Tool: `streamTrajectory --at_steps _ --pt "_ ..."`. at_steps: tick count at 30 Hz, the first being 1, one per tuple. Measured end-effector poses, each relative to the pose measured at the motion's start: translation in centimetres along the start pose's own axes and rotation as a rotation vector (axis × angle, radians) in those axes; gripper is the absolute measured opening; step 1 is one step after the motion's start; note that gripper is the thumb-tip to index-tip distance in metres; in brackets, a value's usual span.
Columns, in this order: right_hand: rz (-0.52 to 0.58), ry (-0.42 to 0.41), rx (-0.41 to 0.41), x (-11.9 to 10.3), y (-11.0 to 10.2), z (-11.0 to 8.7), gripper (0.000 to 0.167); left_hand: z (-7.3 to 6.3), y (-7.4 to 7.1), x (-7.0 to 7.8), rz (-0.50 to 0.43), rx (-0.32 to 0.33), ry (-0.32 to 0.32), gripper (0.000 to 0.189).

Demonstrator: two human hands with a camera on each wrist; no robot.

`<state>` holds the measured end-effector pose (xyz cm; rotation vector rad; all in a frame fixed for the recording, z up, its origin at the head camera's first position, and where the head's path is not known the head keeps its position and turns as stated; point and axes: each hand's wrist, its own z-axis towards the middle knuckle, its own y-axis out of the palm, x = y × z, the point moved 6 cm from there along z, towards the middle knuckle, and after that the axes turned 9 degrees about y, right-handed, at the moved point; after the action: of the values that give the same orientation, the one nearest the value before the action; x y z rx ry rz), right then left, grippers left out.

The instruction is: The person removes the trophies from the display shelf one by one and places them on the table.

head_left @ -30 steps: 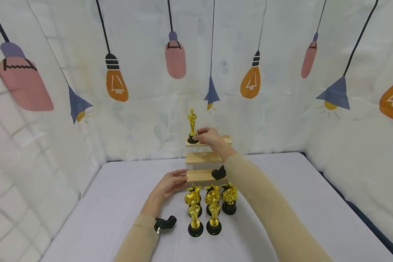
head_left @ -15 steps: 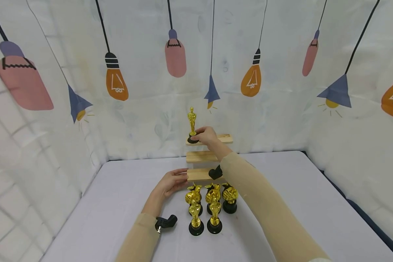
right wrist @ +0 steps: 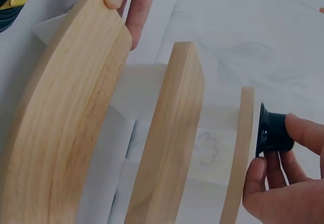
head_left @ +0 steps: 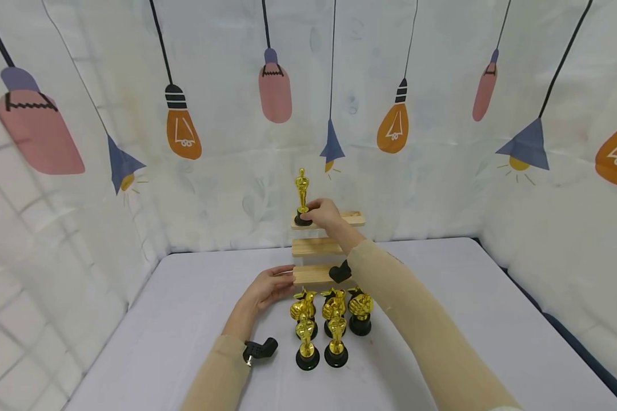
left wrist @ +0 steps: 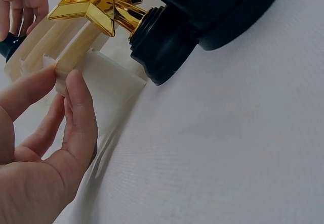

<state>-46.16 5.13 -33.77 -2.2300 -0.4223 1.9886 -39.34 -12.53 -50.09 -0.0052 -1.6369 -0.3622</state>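
Observation:
A gold figurine trophy [head_left: 301, 188] stands upright at the left end of the top step of a three-step wooden display rack [head_left: 316, 246]. My right hand [head_left: 325, 215] holds it by its black base [right wrist: 276, 132], which sits right at the top plank in the right wrist view. Lower down, my left hand [head_left: 265, 288] pinches the left end of the bottom plank [right wrist: 66, 107], thumb on its upper face. Seen from the left wrist, the left hand's fingers [left wrist: 81, 107] close on the plank's end, and a gold star trophy [left wrist: 91, 6] looms nearby.
In front of the rack, several gold trophies on black bases stand on the white cloth: two figurines, one of them the left figurine [head_left: 306, 348], and a row behind including a right-hand trophy [head_left: 360, 311]. A lamp-patterned curtain [head_left: 226, 171] hangs behind the table.
The right hand has settled slightly closer around the trophy's base. The left hand keeps its place on the bottom plank, and the trophy stays at the same end of the top step.

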Motion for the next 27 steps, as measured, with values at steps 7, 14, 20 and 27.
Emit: streamTrajectory --at_steps 7,14,20,27 --pt "0.019 0.013 -0.017 -0.5 -0.4 -0.4 0.044 0.2 0.0 0.2 -0.005 -0.01 0.002 0.054" --pt "0.011 0.025 -0.039 -0.9 -0.9 -0.9 0.045 0.2 0.1 0.2 -0.008 -0.018 -0.001 0.055" --pt "-0.014 0.032 -0.047 -1.1 -1.7 -1.5 0.046 0.1 0.1 0.2 -0.006 -0.022 0.007 0.057" --pt "0.002 0.007 -0.073 -2.0 -2.5 -1.9 0.047 -0.1 0.2 0.2 -0.016 -0.023 0.003 0.056"
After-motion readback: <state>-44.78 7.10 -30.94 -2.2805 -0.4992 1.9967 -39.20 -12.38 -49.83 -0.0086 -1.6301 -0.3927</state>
